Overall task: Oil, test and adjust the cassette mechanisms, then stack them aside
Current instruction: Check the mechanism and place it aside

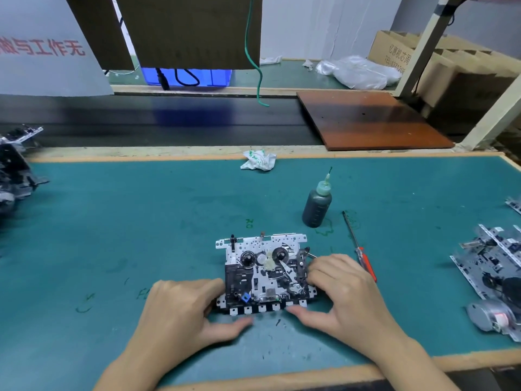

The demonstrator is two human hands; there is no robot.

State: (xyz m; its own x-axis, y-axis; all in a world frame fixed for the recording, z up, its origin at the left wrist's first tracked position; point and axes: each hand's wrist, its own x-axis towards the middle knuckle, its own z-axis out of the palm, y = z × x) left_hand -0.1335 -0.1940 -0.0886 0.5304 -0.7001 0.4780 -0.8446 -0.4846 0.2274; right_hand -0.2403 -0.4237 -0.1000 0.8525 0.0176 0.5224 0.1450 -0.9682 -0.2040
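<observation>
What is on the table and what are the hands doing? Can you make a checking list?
Surface: green mat, ink-marked.
Job's things: cassette mechanism centred; oil bottle upright; red-handled screwdriver lying flat; more mechanisms right and left.
Clutter: crumpled wrapper at far edge.
Hands: left hand and right hand grip the mechanism's sides.
Cables: green wire hanging; black cable behind.
Surroundings: wooden board, cardboard box, plastic bag.

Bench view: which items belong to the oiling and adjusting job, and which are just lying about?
Job: mechanism held by left hand and right hand; oil bottle; screwdriver; waiting mechanisms; stack.
Lying about: crumpled wrapper; wooden board; plastic bag; carton.
</observation>
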